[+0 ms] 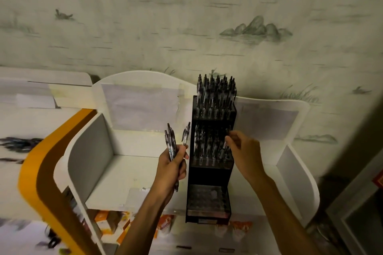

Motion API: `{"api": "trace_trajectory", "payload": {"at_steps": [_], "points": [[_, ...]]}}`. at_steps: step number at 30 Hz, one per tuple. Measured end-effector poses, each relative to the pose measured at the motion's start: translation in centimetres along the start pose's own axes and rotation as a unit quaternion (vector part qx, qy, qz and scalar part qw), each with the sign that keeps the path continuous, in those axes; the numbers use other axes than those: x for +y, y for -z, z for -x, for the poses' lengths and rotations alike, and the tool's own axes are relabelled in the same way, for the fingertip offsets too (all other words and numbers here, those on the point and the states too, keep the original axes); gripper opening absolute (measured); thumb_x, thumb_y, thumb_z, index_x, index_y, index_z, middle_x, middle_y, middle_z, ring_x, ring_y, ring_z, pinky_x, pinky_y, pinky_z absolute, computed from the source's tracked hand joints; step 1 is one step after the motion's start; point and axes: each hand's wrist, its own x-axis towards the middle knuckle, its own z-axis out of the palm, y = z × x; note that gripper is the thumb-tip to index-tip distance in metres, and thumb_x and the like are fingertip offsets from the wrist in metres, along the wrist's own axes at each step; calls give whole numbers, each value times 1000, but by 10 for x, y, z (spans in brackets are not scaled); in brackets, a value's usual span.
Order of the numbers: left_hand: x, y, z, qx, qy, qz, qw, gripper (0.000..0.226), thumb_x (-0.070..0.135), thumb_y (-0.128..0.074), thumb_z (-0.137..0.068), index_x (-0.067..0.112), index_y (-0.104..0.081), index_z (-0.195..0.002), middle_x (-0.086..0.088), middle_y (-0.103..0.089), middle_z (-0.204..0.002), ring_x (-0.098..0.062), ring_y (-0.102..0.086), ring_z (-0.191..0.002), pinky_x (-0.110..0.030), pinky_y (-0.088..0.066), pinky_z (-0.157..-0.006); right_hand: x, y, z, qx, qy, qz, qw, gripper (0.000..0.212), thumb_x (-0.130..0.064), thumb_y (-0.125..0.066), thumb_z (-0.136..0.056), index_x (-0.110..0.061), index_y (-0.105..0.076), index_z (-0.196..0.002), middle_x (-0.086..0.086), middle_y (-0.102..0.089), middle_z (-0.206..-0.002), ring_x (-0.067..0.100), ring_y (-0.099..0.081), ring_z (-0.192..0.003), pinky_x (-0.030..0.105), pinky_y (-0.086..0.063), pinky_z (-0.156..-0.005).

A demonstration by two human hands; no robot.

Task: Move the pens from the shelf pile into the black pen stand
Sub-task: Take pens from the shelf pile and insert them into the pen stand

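At the far left edge, a dark blurred pile of pens (19, 144) lies on a white surface, well apart from everything else. Just to its right, a curved orange and brown panel (39, 167) sweeps down the side of a white shelf unit (116, 174) with rounded dividers and a tall scalloped back panel.

Left of centre, the left hand (172, 168) rises from the bottom of the view and grips a bundle of pens (171, 144) in a closed fist. These pens are clear-bodied with dark clips, and they stand upright, fanning out a little above the fingers. One pen (186, 133) leans off to the right of the bunch, its tip close to the stand's left wall.

At the centre stands the black pen stand (209, 174), a tall stepped rack resting on the shelf. Its top tier is packed with upright pens (216, 93), the middle tier holds more pens (207, 143), and the lowest front tier (208, 197) shows rows of holes, apparently unfilled.

To the right, the right hand (245, 151) reaches into the middle tier, its fingertips pinching a pen (224, 149) at the tier's right side. Blur hides how deep that pen sits.

Behind everything is pale wallpaper (257, 29) printed with ducks, rocks and reeds.
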Motion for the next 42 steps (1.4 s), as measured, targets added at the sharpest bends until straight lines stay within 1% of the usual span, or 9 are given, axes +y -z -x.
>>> {"api": "trace_trajectory", "payload": {"at_steps": [6,11,16,19,23,27,30,37,42], "points": [[-2,4,3,13,-7,-21,1000,28,27,-54,-102,0,-60,-106,0,-40,-56,-10,-28,-45,-22,-26,-42,6,-8,10,-48,-6,34,998,14,-13,-67,-91,-6,-72,-102,6,-73,-87,9,-63,-74,6,-43,-69],[-3,5,3,-4,6,-19,1000,29,27,-53,-102,-2,-59,-104,-2,-40,-57,-12,-27,-44,-23,-23,-41,5,-11,13,-35,-13,37,999,13,-13,-66,-92,-5,-72,-101,8,-73,-84,17,-68,-73,28,-56,-73],[-2,-1,4,-47,13,-2,999,30,23,-50,-103,-7,-54,-99,-2,-43,-54,-14,-27,-44,-27,-19,-44,1,-6,14,-36,-32,42,998,12,-17,-71,-88,-9,-74,-96,1,-72,-82,9,-65,-71,15,-50,-71],[-3,-3,3,-44,21,14,999,22,18,-51,-102,-3,-54,-100,-7,-54,-66,-12,-31,-42,-22,-21,-40,-2,1,14,-6,-50,27,998,3,-17,-74,-86,-15,-73,-88,-9,-67,-74,0,-62,-66,12,-52,-67],[-4,-7,3,-51,29,-10,998,22,20,-55,-100,-2,-55,-105,-11,-63,-84,-14,-34,-42,-20,-22,-40,-16,6,14,-27,-37,-47,998,3,-17,-72,-87,-16,-74,-85,-10,-69,-73,1,-65,-68,9,-50,-65],[-6,-16,4,-66,25,-49,996,23,26,-58,-99,3,-59,-103,-11,-69,-87,-14,-37,-42,-21,-23,-41,-33,-2,17,-120,-25,-82,989,8,-25,-69,-89,-20,-76,-92,-12,-72,-82,0,-67,-77,12,-51,-72],[-6,-22,6,-77,28,-73,994,27,27,-55,-101,1,-61,-104,-5,-69,-78,-13,-39,-42,-21,-24,-41,-37,-6,20,-139,-41,-130,981,6,-24,-69,-90,-24,-74,-91,-13,-72,-82,1,-67,-78,13,-51,-72],[-4,-23,4,-74,53,-73,993,29,33,-52,-101,6,-60,-109,-7,-69,-88,-12,-43,-48,-21,-25,-40,-39,-6,19,-121,-163,-250,947,11,-17,-65,-92,-10,-72,-95,2,-75,-84,17,-72,-76,24,-56,-67],[-6,-14,-1,-49,40,-100,993,31,35,-46,-104,8,-61,-108,-7,-67,-80,-12,-41,-45,-20,-27,-41,-37,6,8,-65,-210,-315,923,14,-15,-60,-95,-4,-68,-101,10,-74,-88,24,-73,-79,26,-59,-71]]}}
